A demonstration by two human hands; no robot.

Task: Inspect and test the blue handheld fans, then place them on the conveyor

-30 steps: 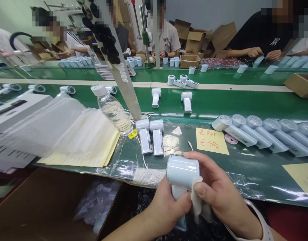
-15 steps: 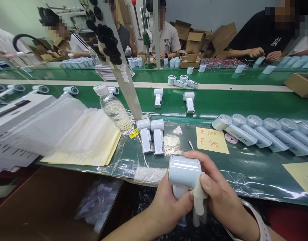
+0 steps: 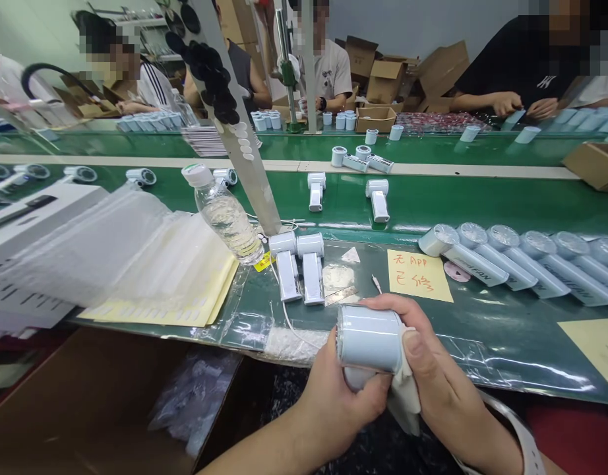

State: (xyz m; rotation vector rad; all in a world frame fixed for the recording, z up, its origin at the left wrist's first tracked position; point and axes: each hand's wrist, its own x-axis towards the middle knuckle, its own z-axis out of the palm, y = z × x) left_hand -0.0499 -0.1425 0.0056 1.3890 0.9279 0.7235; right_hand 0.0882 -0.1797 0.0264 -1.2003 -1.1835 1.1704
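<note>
I hold a pale blue handheld fan [image 3: 369, 338] low in the middle of the view, its round head up. My left hand [image 3: 334, 402] is closed around its handle from below. My right hand [image 3: 435, 379] wraps the head from the right, the thumb pressing a small white cloth [image 3: 403, 389] against it. Two more fans [image 3: 299, 267] lie side by side on the green bench just beyond.
A tilted water bottle [image 3: 225, 218] and a stack of clear bags on yellow sheets [image 3: 136, 264] lie to the left. A row of wrapped fans [image 3: 521, 264] and a yellow note [image 3: 417, 276] sit right. Fans ride the green conveyor [image 3: 432, 198]. Other people work across it.
The cloth has shifted from hanging below the fan's head to being pressed against its right side by my right thumb. The fan has turned slightly. Fans on the conveyor have drifted right.
</note>
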